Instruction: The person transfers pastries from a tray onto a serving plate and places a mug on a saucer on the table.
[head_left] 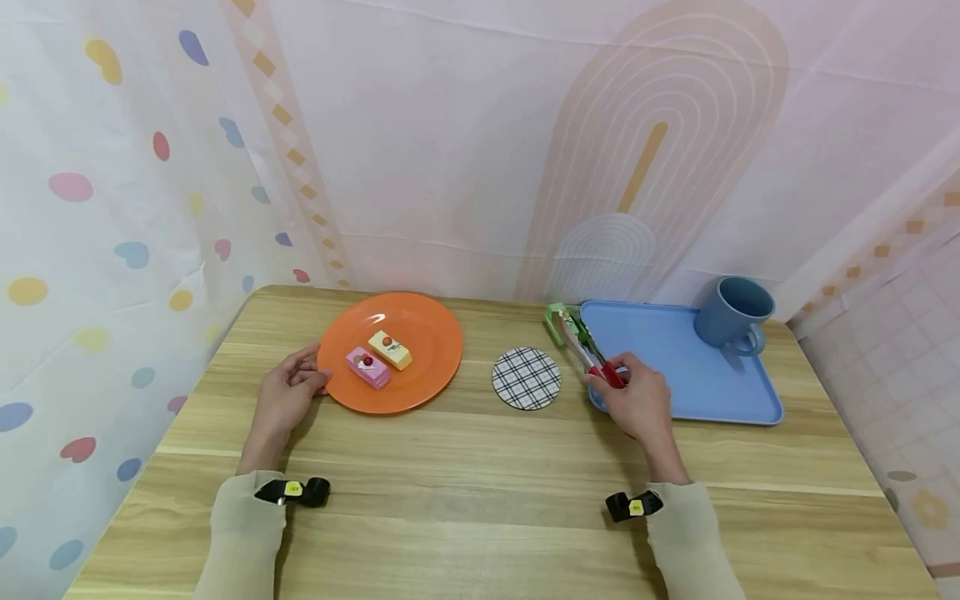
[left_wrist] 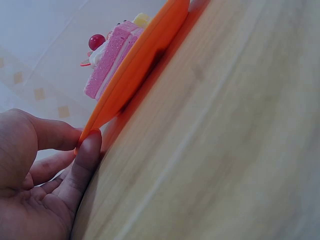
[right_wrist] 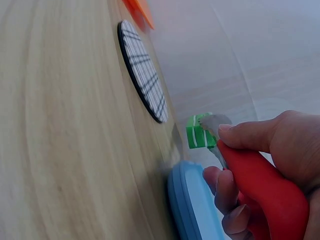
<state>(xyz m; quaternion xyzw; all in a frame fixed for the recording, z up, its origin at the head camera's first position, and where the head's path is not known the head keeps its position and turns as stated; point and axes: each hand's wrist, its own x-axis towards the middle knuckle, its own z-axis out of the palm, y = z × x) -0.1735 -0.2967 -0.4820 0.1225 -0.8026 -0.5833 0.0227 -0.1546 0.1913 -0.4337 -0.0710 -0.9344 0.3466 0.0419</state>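
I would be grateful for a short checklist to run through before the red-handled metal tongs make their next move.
1. Round orange plate steadied: ok, the left hand pinches its rim.
2. Room on the plate: ok, the pink cake-shaped piece and pale-yellow cake-shaped piece leave bare surface.
3. Red-handled metal tongs in hand: ok, the right hand grips them.
4. Green-and-white striped block firmly clamped: cannot tell; the tips are at it, but pressure doesn't show.
5. Round black-and-white plaid coaster flat: ok.
6. Blue handled mug upright on the light-blue rectangular tray: ok.
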